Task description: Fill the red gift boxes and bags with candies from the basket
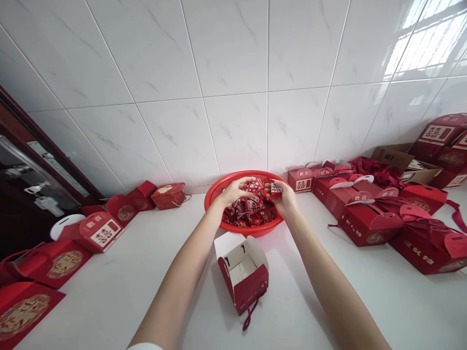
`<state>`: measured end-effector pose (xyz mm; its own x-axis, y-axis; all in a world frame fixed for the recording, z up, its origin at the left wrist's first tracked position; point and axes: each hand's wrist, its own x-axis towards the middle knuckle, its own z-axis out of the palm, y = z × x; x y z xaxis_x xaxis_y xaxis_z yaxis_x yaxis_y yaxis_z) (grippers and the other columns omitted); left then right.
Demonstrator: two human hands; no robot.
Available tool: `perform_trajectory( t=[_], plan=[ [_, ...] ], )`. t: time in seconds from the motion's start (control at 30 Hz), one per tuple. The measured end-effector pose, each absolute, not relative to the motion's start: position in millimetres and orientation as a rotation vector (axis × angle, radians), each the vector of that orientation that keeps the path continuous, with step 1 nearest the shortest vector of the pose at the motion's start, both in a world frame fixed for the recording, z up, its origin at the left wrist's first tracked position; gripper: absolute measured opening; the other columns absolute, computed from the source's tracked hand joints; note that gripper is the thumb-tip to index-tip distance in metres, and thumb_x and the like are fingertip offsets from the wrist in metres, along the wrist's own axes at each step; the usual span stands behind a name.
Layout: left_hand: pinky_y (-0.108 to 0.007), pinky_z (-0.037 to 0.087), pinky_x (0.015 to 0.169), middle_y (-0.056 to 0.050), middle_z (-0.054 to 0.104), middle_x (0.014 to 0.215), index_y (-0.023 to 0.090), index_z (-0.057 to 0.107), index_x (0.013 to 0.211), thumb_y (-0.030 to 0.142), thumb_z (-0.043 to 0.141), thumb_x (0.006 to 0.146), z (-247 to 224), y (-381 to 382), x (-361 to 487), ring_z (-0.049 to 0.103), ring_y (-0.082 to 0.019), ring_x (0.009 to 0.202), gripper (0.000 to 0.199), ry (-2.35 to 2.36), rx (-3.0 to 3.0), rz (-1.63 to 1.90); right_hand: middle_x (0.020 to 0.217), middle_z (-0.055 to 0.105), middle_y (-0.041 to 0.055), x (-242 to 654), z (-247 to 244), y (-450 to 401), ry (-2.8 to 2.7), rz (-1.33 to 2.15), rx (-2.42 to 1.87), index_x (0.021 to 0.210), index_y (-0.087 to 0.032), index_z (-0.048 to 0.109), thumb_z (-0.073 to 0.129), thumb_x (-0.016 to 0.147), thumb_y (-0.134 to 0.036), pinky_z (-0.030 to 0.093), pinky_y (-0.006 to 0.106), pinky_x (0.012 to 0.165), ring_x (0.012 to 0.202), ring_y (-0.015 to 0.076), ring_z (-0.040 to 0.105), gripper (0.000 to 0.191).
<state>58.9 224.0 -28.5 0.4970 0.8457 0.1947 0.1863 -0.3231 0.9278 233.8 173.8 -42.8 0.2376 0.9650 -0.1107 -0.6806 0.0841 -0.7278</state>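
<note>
A red plastic basket (209, 200) full of red wrapped sweets (241, 216) stands against the wall. My left hand (235, 191) reaches over its left side, fingers curved around a red-and-white patterned packet (253, 187). Over the right side, my right hand (286, 200) is closed on a small red packet with a white label (276, 188). In front of the basket sits a red gift box (251, 287), its top flaps raised and its white inside showing. A red cord loop hangs from the box's front.
Closed red gift boxes line the left side (65, 262) and fill the right side (372, 228) of the white table (153, 272). A brown cardboard carton (394, 158) stands at the back right. White wall tiles (233, 131) rise behind; a dark door (22, 194) is at left.
</note>
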Motion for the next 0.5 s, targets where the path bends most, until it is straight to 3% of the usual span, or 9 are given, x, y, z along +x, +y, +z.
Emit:
perform_trajectory(
  t=[0.1, 0.23, 0.4, 0.5],
  plan=[
    [-0.042, 0.045, 0.108, -0.009, 0.063, 0.138, 0.023, 0.068, 0.125, 0.028, 0.083, 0.065, -29.1, 223.3, 57.6, 0.057, -0.029, 0.127, 0.063, 0.880, 1.785, 0.912, 0.066, 0.072, 0.0032, 233.9, -43.0, 174.3, -0.449, 1.321, -0.770, 0.073, -0.019, 0.062, 0.064, 0.074, -0.015, 0.056, 0.022, 0.049, 0.059, 0.0158, 0.067, 0.005],
    [-0.044, 0.048, 0.103, -0.012, 0.074, 0.117, 0.016, 0.072, 0.114, 0.033, 0.085, 0.064, -29.7, 223.8, 56.9, 0.066, -0.028, 0.109, 0.054, 0.927, 1.743, 0.909, 0.069, 0.073, 0.0053, 234.5, -42.0, 173.7, -0.445, 1.382, -0.768, 0.076, -0.019, 0.062, 0.060, 0.075, -0.012, 0.061, 0.026, 0.055, 0.066, 0.0184, 0.071, 0.007],
    [-0.038, 0.053, 0.087, -0.008, 0.076, 0.100, 0.014, 0.073, 0.098, 0.037, 0.086, 0.063, -26.5, 220.7, 58.3, 0.069, -0.023, 0.090, 0.043, 0.884, 1.685, 0.934, 0.082, 0.077, 0.0099, 235.4, -39.0, 170.3, -0.427, 1.499, -0.707, 0.082, -0.018, 0.064, 0.056, 0.078, -0.012, 0.065, 0.032, 0.065, 0.080, 0.0223, 0.075, 0.011],
    [-0.036, 0.054, 0.085, -0.008, 0.076, 0.101, 0.014, 0.073, 0.097, 0.037, 0.087, 0.063, -24.0, 217.7, 59.2, 0.069, -0.023, 0.088, 0.043, 0.856, 1.673, 0.928, 0.085, 0.077, 0.0118, 235.9, -37.6, 168.7, -0.402, 1.541, -0.700, 0.081, -0.017, 0.065, 0.052, 0.080, -0.011, 0.065, 0.032, 0.068, 0.079, 0.0215, 0.075, 0.014]
  ],
)
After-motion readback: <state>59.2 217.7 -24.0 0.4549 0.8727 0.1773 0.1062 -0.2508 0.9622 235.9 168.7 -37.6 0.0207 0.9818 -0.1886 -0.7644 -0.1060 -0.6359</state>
